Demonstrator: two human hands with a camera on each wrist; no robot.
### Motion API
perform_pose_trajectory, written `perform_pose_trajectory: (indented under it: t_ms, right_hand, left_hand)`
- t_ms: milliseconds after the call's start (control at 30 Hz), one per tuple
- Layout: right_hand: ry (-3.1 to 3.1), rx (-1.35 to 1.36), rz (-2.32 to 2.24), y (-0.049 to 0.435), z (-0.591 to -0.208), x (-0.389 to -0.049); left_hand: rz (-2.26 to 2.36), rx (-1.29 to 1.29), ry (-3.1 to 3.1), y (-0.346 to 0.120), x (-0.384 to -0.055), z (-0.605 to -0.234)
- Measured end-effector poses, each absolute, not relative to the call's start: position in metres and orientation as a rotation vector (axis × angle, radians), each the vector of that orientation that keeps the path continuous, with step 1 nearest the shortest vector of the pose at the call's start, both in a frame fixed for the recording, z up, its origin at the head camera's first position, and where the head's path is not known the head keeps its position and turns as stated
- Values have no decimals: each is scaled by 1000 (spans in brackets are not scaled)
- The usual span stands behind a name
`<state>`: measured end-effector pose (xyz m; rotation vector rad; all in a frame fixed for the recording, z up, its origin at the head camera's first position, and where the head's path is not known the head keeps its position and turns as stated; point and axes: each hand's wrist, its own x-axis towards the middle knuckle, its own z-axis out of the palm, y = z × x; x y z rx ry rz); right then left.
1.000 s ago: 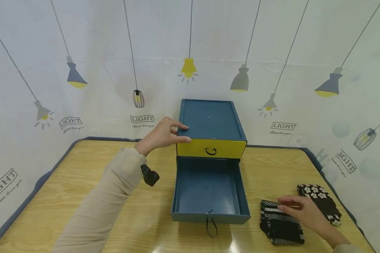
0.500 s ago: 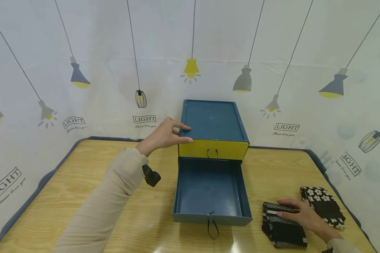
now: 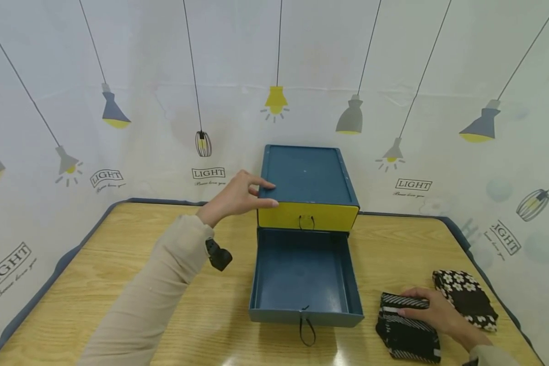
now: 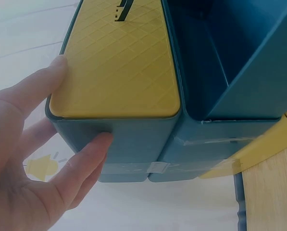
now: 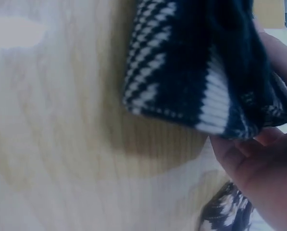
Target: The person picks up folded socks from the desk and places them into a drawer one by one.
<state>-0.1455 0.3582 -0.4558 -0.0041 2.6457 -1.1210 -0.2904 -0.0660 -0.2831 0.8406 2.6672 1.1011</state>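
My left hand (image 3: 242,193) rests on the upper left corner of a blue drawer unit (image 3: 308,173). In the left wrist view, one fingertip (image 4: 105,139) touches its blue side while another digit lies at the yellow front's edge. Below the yellow upper drawer (image 3: 279,216), which is closed, the blue lower drawer (image 3: 297,284) is pulled out, with nothing visible inside. To the right, my right hand (image 3: 439,310) pinches a folded black-and-white striped knit item (image 3: 407,325) at its far right corner. The right wrist view shows this knit (image 5: 181,72) close up, its edge raised above the table. Its exact kind is unclear.
A folded black textile with white flowers (image 3: 468,300) lies right of my right hand. The wooden table (image 3: 219,315) ends at a dark blue border, with a lamp-printed backdrop (image 3: 164,101) behind. A black loop handle (image 3: 307,333) hangs from the lower drawer's front.
My right hand has closed its fingers on the striped knit, which has shifted and tilted slightly. The left hand stays on the drawer unit. The head view has shifted a little.
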Motion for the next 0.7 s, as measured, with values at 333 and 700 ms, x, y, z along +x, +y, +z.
perform_pose_trajectory:
  t_ms: [333,700]
  right_hand:
    - [2604,102,-1124,362,-456,-137]
    - [2578,2,-1314,361,-451,-125]
  left_hand:
    - [1114,836,2658,-67,-290,-283]
    - [1129,834,2648,-66,-290,-283]
